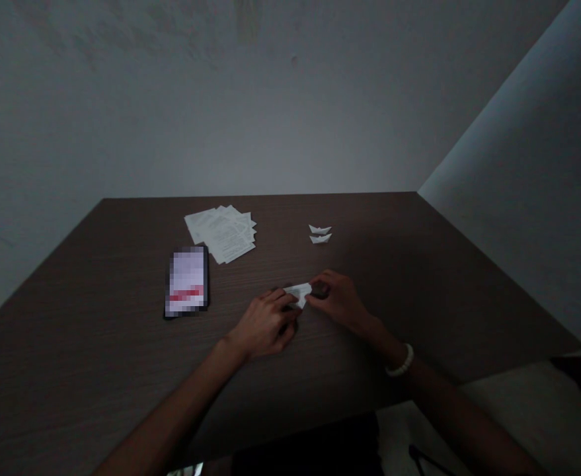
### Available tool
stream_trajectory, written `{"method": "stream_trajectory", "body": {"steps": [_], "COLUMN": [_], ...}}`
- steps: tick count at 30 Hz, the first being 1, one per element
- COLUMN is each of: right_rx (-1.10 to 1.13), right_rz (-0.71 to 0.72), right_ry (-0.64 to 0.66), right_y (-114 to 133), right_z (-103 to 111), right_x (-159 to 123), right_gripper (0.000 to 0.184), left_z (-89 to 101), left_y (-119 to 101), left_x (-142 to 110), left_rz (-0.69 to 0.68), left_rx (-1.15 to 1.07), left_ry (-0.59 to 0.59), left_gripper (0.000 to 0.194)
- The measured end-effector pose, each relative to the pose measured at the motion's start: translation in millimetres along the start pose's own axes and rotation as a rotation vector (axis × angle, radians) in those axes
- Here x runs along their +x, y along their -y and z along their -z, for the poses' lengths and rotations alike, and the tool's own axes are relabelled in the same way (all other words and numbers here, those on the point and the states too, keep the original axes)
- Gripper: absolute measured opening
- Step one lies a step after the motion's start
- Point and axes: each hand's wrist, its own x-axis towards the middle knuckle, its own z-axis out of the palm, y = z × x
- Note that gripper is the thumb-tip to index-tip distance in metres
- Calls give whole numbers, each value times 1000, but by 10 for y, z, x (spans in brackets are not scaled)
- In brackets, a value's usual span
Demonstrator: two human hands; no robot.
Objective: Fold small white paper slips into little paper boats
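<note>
Nearest, right of the phone point(186, 284), a small folded paper point(299, 295) is being held at the tabletop point(96, 330): its left end is being held under the left hand's point(268, 322) half-curled fingers, its right end being pinched by the right hand's point(342, 301) thumb and fingertips. Just beyond the phone, overlapping sheets point(223, 231) are being displayed; well right of it, two paper boats point(320, 239).

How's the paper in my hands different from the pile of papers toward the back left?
The held paper shows a much smaller patch than the paper pile. My left hand and right hand touch the held paper; neither touches the paper pile, which has several overlapping sheets. Both look whitish.
</note>
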Motion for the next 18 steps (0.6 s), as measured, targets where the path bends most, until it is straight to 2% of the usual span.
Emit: {"method": "stream_trajectory", "body": {"steps": [4, 11, 14, 18], "right_rx": [-12, -44, -10, 12], "right_rz": [-27, -31, -1, 31], "right_ry": [-47, -64, -24, 24], "right_y": [-44, -78, -62, -45], "right_z": [-3, 1, 19, 8], "right_x": [36, 57, 19, -40], "right_gripper": [10, 4, 4, 14], "left_z": [-3, 0, 0, 1], "left_y": [1, 2, 1, 5], "left_x": [-1, -3, -3, -6], "left_rz": [3, 3, 1, 9], "left_rx": [-11, -17, -24, -52], "left_ry": [-2, 2, -7, -21], "left_gripper": [26, 26, 26, 24]}}
